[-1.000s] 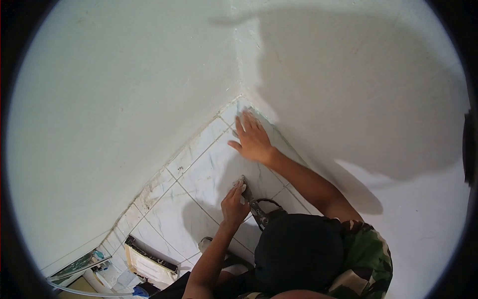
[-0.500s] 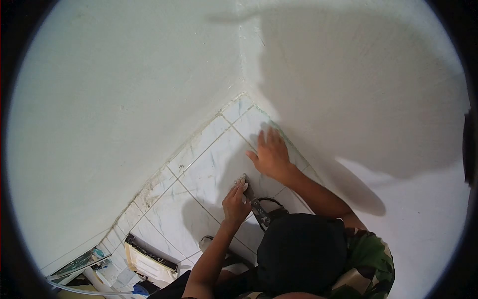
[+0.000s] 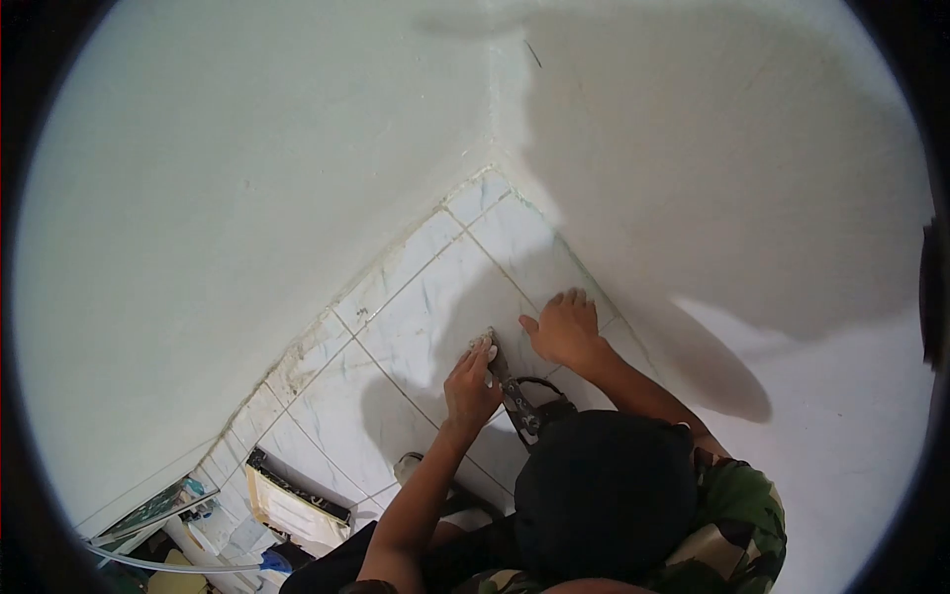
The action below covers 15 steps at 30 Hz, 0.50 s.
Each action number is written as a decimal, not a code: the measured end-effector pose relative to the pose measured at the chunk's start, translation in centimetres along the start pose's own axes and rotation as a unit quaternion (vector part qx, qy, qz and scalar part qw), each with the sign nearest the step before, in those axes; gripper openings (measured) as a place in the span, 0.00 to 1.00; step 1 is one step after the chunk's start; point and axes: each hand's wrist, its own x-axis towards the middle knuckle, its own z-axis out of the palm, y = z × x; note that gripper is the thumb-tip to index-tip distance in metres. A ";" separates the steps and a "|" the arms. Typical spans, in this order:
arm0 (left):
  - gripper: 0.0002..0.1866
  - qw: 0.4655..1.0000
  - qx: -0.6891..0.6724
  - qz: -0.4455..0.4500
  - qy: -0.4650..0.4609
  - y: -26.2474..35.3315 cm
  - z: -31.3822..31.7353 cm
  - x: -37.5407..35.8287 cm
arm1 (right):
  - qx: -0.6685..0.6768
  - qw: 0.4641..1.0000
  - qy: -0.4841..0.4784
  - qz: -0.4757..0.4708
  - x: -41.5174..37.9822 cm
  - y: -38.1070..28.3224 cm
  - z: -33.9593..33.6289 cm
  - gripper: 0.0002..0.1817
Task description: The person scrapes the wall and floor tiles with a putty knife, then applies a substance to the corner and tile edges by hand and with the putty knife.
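Observation:
My left hand (image 3: 473, 388) is low over the white floor tiles (image 3: 435, 287), its fingers pressed together at a small whitish thing too unclear to name. Just right of those fingers is a dark, narrow, strapped object (image 3: 519, 401), perhaps footwear; the black cap hides its lower end. Farther right, my right hand (image 3: 566, 327) is palm down at the tiles with its fingers apart and holds nothing.
Two pale walls (image 3: 247, 198) meet at a corner beyond the tiles. A black cap (image 3: 604, 495) and camouflage sleeve (image 3: 742, 515) fill the lower right. At the lower left are a dark-edged panel (image 3: 297, 505), a blue object (image 3: 287, 557) and a pale hose (image 3: 178, 567).
My right hand has moved back from the corner, down and slightly right in the view. My left hand has shifted slightly up. The whole view has tilted a little.

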 end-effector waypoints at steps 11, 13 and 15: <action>0.34 1.000 0.006 0.018 -0.008 -0.4 0.0 0.1 | 0.000 0.873 0.351 -0.340 11.3 -2.2 0.5 0.41; 0.34 1.000 0.014 0.007 -0.026 -0.6 0.0 0.0 | 0.005 0.895 0.277 -0.349 8.0 -0.8 1.1 0.40; 0.34 1.000 0.010 -0.006 -0.023 -0.6 -0.1 -0.2 | 0.001 0.912 0.196 -0.360 5.5 0.7 0.0 0.40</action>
